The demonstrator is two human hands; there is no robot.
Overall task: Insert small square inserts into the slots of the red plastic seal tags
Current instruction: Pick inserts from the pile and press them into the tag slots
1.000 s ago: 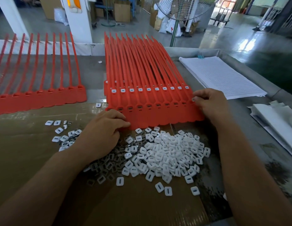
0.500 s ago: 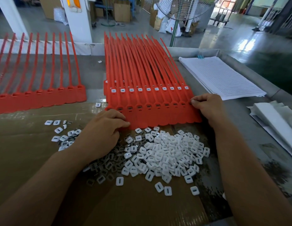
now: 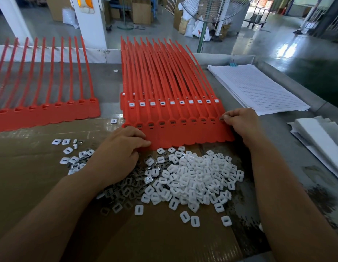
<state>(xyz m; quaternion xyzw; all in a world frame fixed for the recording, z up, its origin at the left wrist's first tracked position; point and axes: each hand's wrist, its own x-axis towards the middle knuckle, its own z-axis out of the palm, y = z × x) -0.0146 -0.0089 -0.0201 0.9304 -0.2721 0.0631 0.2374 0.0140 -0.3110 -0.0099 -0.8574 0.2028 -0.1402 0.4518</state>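
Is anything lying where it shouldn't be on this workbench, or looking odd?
Mostly tidy. One white insert lies alone on the grey table, far behind the pile of inserts, between the left red tags and the middle red tags. A second insert sits by the middle tags' near left corner.

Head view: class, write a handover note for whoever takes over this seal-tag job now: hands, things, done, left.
Left hand rests curled on the near-left corner of the front tag sheet; grip unclear.
Right hand pinches a small insert at that sheet's rightmost slot.
White inserts lie piled on the cardboard.
Done: rear sheet row shows white inserts.
To do: front row has no white inserts; left sheet slots empty.
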